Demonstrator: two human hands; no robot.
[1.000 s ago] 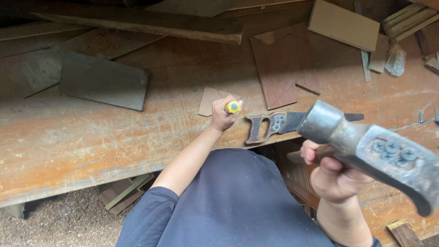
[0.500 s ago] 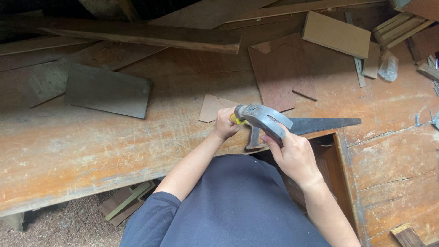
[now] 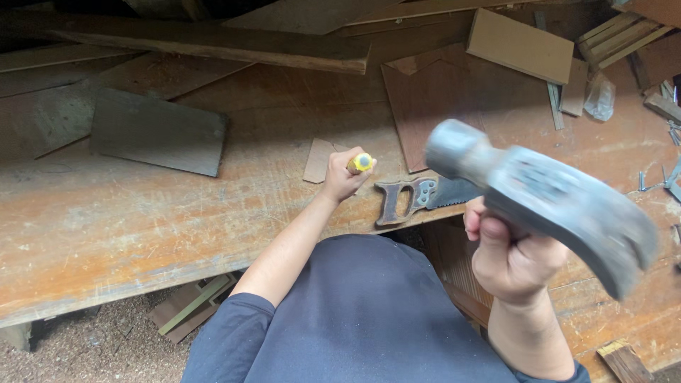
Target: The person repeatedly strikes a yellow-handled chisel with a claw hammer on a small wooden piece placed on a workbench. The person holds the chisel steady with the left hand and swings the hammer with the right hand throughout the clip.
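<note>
The left hand (image 3: 342, 179) has its fingers wrapped tight around a yellow-topped tool (image 3: 361, 162), standing on the wooden counter (image 3: 177, 213). The right hand (image 3: 514, 259) grips a hammer (image 3: 546, 195) raised high. The hit has not landed yet.

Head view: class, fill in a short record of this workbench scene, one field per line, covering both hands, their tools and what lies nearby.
Left hand: fisted round a yellow-capped tool handle, held upright on the bench
Right hand: grips a raised hammer, blurred
Handsaw: flat on the bench between the hands
Workbench: worn wood
Nearby: dark grey board, small wooden offcut
</note>
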